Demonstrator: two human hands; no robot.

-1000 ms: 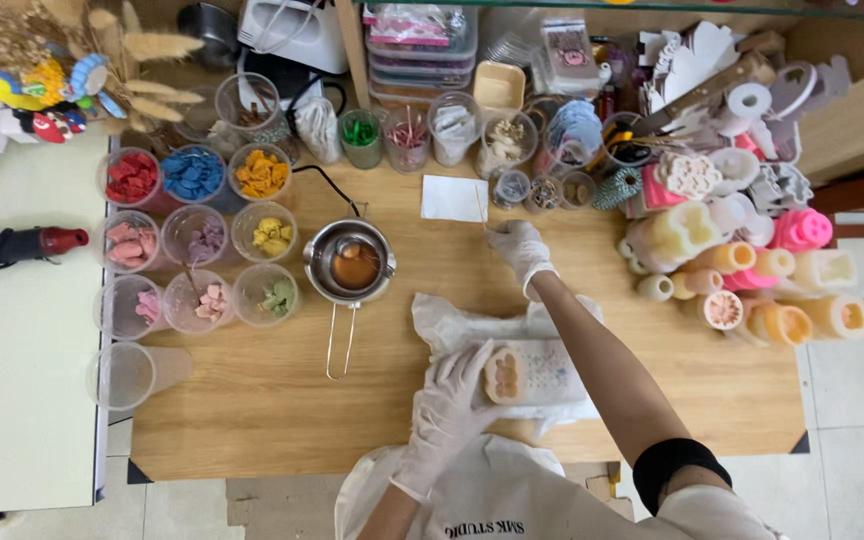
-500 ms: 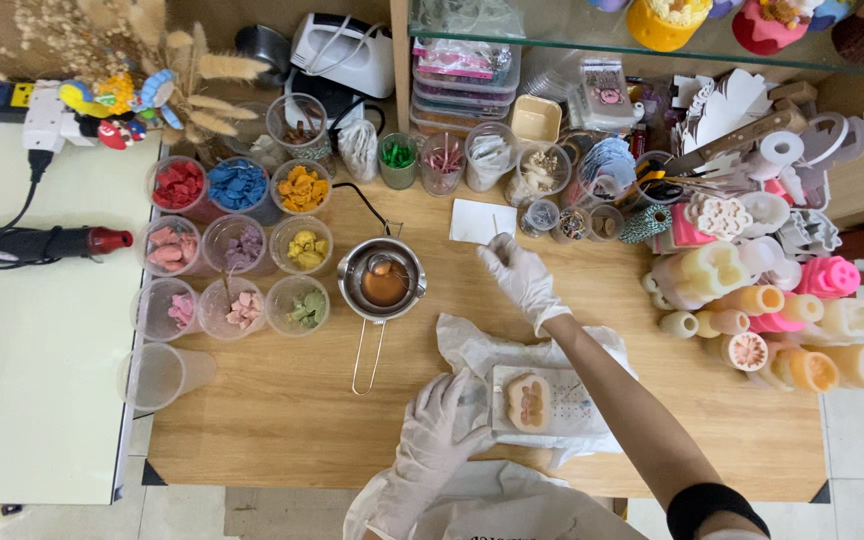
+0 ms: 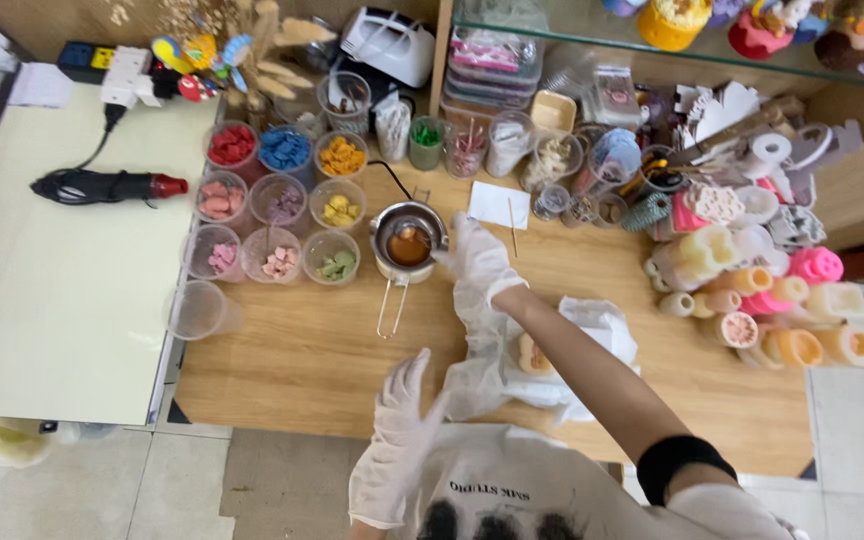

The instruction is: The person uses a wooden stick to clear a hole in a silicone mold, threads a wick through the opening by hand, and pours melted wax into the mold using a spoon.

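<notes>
Right hand (image 3: 474, 258) in a white glove, reaching out and touching the rim of the little metal pot (image 3: 409, 243), fingers loose, not gripping. Pot with brown melted stuff, near the middle of the wooden tabletop (image 3: 292, 360), beside the cups of coloured bits (image 3: 277, 200). Left hand (image 3: 402, 420), open and empty, over the near edge.

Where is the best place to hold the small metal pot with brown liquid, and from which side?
Probably by the wire handle of the small metal pot, coming from the table's near edge: it points toward the person, away from the liquid. The right hand is at the rim.
</notes>
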